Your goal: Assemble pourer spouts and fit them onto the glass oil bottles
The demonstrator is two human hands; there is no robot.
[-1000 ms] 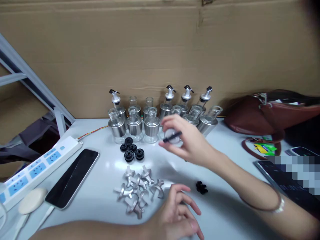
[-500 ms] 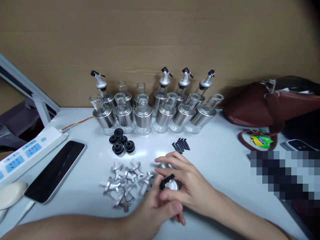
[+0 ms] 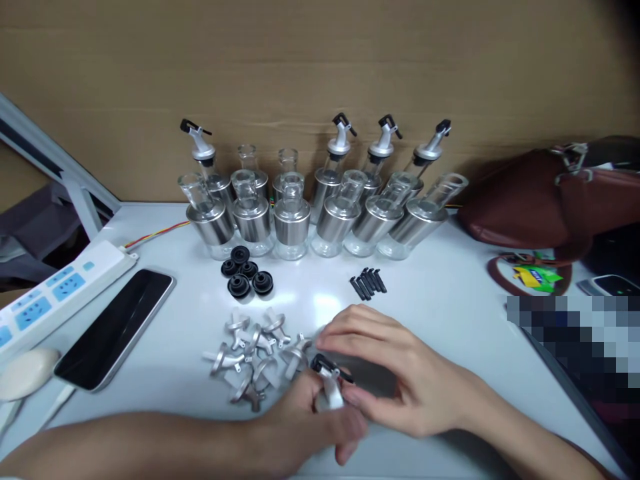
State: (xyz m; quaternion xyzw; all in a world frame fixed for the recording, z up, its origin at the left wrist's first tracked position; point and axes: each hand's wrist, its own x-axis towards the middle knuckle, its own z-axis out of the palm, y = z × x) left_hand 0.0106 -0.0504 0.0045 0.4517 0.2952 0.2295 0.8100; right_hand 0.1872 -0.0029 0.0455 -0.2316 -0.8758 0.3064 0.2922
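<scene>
Near the front edge of the table, my left hand (image 3: 320,427) is wrapped round a silver pourer (image 3: 331,393) with a black lever on top. My right hand (image 3: 390,373) is curved beside it, its thumb by the black lever and its other fingers spread apart. Several silver spouts (image 3: 266,372) lie in a loose group left of my hands. Behind them sit several black ring-shaped stoppers (image 3: 239,285). A few short black levers (image 3: 367,283) lie beyond my right hand.
Two rows of glass bottles with steel bands (image 3: 293,223) stand at the back, some with pourers. A phone (image 3: 115,330) and a power strip (image 3: 65,293) lie left. At the right are a brown bag (image 3: 520,207) and a strap (image 3: 495,277).
My right hand has moved slightly right and its fingers have loosened from around the pourer. The pourer's silver neck and black lever show more fully. The view has shifted a little.
</scene>
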